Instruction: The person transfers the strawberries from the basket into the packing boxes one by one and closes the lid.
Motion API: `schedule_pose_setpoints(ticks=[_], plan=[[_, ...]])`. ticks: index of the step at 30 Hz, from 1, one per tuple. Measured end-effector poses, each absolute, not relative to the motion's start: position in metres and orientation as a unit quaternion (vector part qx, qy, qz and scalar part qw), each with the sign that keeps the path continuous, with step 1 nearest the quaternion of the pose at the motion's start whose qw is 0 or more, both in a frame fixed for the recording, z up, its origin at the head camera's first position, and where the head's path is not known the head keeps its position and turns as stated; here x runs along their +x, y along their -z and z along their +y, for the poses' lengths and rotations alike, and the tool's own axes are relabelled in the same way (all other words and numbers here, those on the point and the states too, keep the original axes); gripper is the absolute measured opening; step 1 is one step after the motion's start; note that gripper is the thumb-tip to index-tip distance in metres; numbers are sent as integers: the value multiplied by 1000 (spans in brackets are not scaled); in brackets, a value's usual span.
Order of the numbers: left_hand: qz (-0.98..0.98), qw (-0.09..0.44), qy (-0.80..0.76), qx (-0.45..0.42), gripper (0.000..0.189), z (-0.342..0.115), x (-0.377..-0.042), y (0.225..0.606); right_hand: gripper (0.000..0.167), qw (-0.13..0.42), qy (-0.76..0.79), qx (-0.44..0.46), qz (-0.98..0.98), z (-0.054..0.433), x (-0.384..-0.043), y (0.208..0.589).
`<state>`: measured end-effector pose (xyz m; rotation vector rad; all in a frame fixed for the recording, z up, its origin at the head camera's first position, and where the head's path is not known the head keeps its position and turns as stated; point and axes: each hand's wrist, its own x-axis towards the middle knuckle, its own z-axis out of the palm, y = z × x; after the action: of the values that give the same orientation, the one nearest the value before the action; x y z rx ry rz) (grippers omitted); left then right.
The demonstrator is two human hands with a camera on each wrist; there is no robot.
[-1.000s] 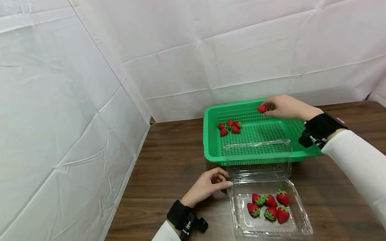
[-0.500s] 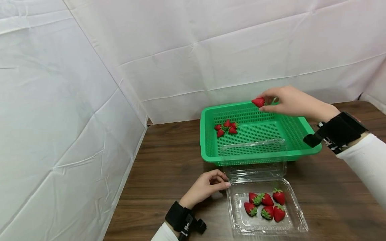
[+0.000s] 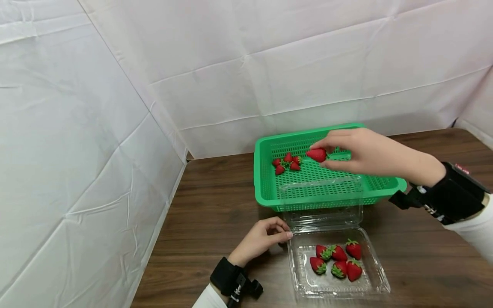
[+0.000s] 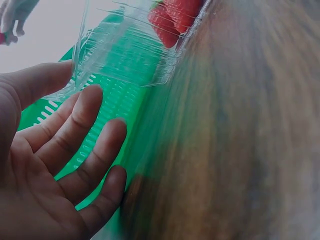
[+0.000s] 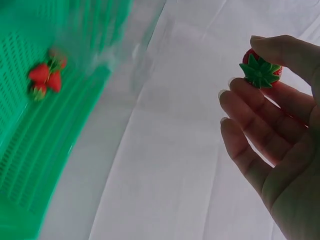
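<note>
A person's right hand [image 3: 363, 152] pinches a red strawberry with green leaves [image 3: 317, 155] between thumb and index finger, its other fingers apart from the fruit and loosely extended. The berry hangs above a green, rectangular plastic basket with slotted sides [image 3: 259, 182] at the far side of the dark brown wood-grain table [image 3: 208, 205], its tip pointing left. Five red strawberries lie bunched [image 3: 295, 166] in the left part of the basket.

The left hand [image 3: 259, 239] lies at the far left corner of a clear plastic clamshell box [image 3: 327, 295], thumb tip touching its edge; its fingers are relaxed, gently bent and spread, with nothing in their grasp. The box lies open on the near side, right of that hand, with six red strawberries with green leaves [image 3: 339, 253] grouped in it. Its clear, ridged lid [image 3: 323, 217] is tipped back on the far side, overlapping the basket's near rim in the head view.

Black bands with small devices circle both wrists, and creased white sheeting [image 3: 231, 77] stands behind the table and on its left.
</note>
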<state>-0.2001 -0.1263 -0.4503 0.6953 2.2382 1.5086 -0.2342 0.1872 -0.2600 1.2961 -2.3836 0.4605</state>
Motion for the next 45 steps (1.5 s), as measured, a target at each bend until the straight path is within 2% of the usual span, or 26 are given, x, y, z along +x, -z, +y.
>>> schedule_pose_setpoints(ticks=[8, 21, 24, 31, 34, 45], plan=[[792, 185, -532, 235, 21, -122, -199, 447, 41, 209, -146, 505, -824, 175, -208, 288], [797, 182, -524, 240, 22, -121, -200, 445, 37, 166, -119, 536, -819, 156, -188, 343], [797, 183, -523, 241, 22, -121, -199, 445, 34, 140, -112, 546, -819, 151, -186, 355], [797, 185, -521, 244, 23, -119, -198, 447, 25, 40, -74, 529, -844, 143, -180, 378], [798, 185, -519, 244, 23, -119, -197, 448, 23, 20, -60, 517, -853, 138, -177, 383], [800, 185, -517, 242, 24, -120, -195, 448, 21, 32, -12, 520, -854, 128, -172, 388]])
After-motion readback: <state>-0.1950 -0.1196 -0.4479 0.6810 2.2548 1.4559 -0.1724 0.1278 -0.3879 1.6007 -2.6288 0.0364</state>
